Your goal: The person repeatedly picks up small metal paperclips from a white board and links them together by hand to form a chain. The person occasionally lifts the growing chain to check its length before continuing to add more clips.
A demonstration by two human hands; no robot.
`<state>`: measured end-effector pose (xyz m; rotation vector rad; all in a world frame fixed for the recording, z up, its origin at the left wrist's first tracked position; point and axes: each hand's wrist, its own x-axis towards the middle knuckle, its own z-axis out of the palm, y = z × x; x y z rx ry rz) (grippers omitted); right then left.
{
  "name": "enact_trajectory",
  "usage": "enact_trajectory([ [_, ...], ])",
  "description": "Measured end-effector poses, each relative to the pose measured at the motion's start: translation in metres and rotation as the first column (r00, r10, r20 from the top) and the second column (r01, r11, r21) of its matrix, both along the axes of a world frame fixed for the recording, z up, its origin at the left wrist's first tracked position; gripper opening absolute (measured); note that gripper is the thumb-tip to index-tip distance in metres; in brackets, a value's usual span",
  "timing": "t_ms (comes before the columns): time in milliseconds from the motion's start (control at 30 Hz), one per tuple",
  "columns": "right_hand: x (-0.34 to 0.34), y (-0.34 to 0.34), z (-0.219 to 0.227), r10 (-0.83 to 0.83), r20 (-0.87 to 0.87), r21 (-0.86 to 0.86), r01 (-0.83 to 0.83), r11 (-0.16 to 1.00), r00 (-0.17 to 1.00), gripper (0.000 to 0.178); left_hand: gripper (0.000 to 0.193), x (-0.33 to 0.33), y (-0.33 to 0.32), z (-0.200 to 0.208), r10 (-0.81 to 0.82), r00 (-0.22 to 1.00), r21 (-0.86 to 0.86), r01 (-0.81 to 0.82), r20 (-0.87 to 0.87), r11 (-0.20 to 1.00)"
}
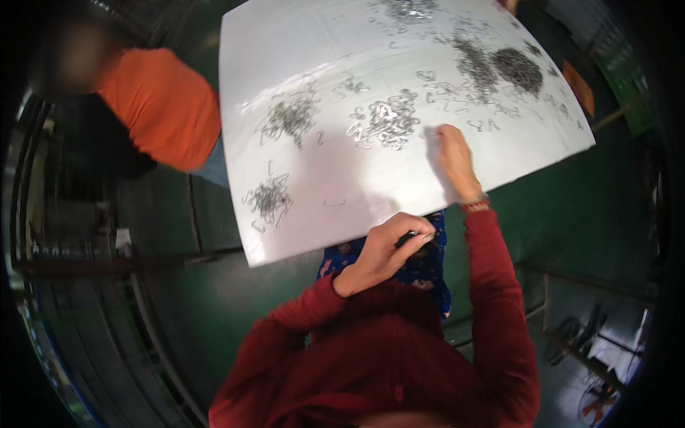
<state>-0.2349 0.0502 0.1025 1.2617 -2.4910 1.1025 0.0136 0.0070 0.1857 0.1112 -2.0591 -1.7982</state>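
Note:
On the white tabletop [399, 175] lie loose heaps of small, bent metal wire pieces, several of them hook-shaped. My right hand [457, 160] is over the table just right of the middle heap [389, 123]. Its fingers are drawn together, and whatever may be between the tips is hidden. My left hand [392, 246] is closed at the table's near edge, in front of my body. Thumb and fingers pinch there, with a tiny dark bit at the tips too small to name. One hook-shaped wire piece [333, 205] rests alone left of that hand.
More wire heaps lie at left [291, 116] and near left [270, 200]. A dense dark pile [519, 70] sits far right, another heap [407, 10] at the far edge. A person in an orange top [164, 107] is beside the table's left edge. Metal rails [121, 264] stand left.

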Motion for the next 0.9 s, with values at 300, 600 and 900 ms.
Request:
enact_trajectory([
  [300,0.124,0.103,0.138,0.245,0.574,-0.245,-0.122,0.962,0.781,0.010,0.012,-0.016,0.002,-0.010,0.035,0.998,0.188,-0.045,0.056,0.981],
  [600,0.133,0.096,0.152,0.279,0.162,-0.142,-0.258,0.956,0.946,0.008,0.013,-0.014,0.003,0.002,-0.036,0.999,0.117,0.036,-0.003,0.992],
  [900,0.136,0.086,0.153,0.300,0.144,-0.164,-0.276,0.947,0.943,0.010,0.024,0.002,-0.003,-0.007,0.056,0.994,0.142,-0.043,-0.090,0.989],
])
